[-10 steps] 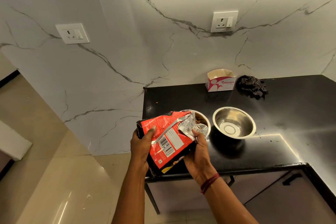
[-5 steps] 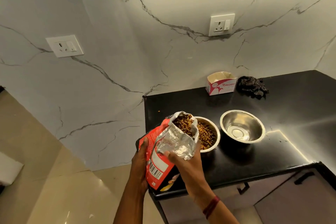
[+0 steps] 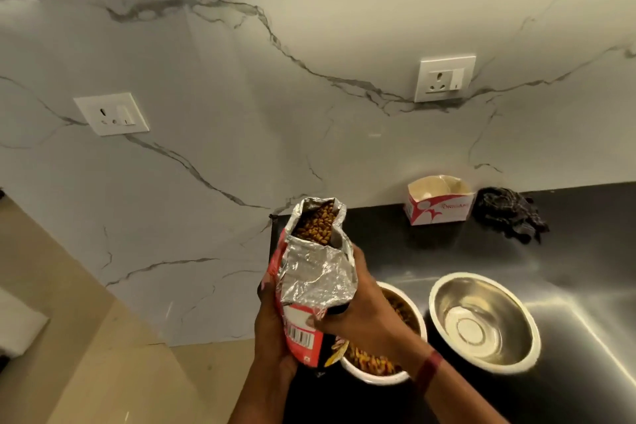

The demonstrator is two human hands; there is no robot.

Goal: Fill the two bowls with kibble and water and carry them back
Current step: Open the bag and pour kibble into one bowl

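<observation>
Head view. Both hands are clamped on the kibble bag [image 3: 316, 272]: the left hand [image 3: 272, 330] round its red lower part, the right hand [image 3: 364, 310] on the folded foil collar. The bag is upright with its mouth open, kibble [image 3: 315, 227] showing.

The white bowl [image 3: 378, 377], just left of the steel bowl [image 3: 481, 320], holds kibble — I judge that half done. The steel bowl shows bare metal and I cannot confirm water, so that filling and the carrying remain.

Room to move:
- **Left:** the counter [image 3: 568, 268] ends left of the white bowl, with floor [image 3: 103, 372] beyond.
- **Right:** open black top lies right of the steel bowl.
- **Behind:** a carton [image 3: 438, 208] and a dark cloth [image 3: 509, 213] sit behind the steel bowl, by the wall [image 3: 206, 182].
</observation>
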